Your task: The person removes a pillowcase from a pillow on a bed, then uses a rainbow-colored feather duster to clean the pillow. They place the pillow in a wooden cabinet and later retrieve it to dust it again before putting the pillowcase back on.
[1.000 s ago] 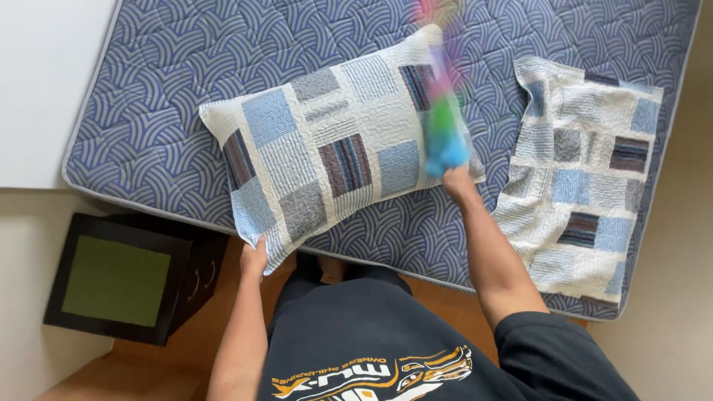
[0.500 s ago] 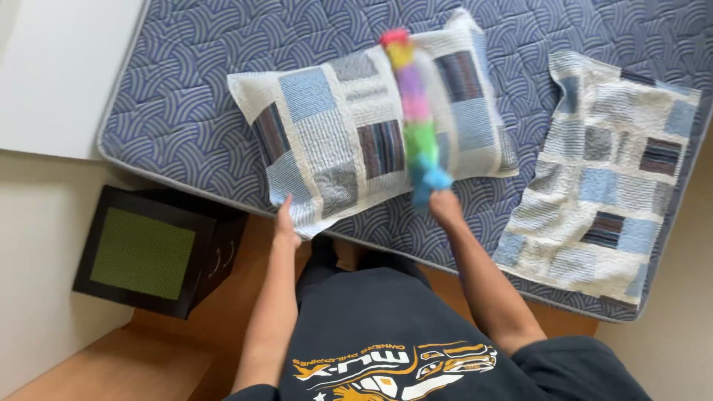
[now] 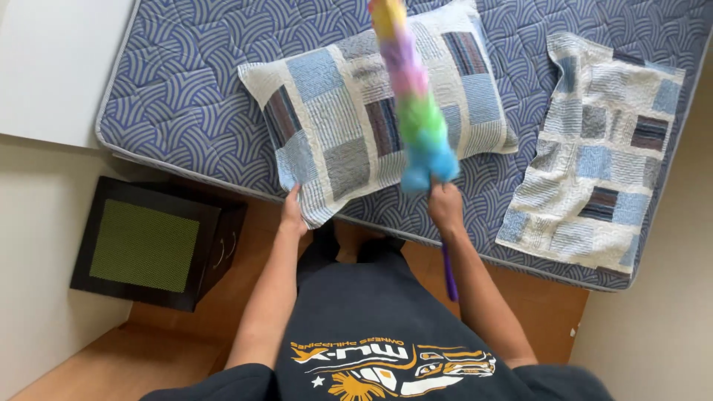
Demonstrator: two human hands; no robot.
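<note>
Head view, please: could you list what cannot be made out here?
- Rainbow-coloured fluffy duster: motion-blurred, tip cut by the top edge.
- Patchwork quilted pillow: middle hidden behind the duster.
- Right hand: fingers hidden on its far side.
- Blue patterned mattress: cut by the top edge.

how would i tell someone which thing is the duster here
Start at the blue mattress, then the patchwork pillow on it. The duster lies across the pillow, held by the right hand: a fluffy rainbow wand, the only multicoloured thing.
</note>
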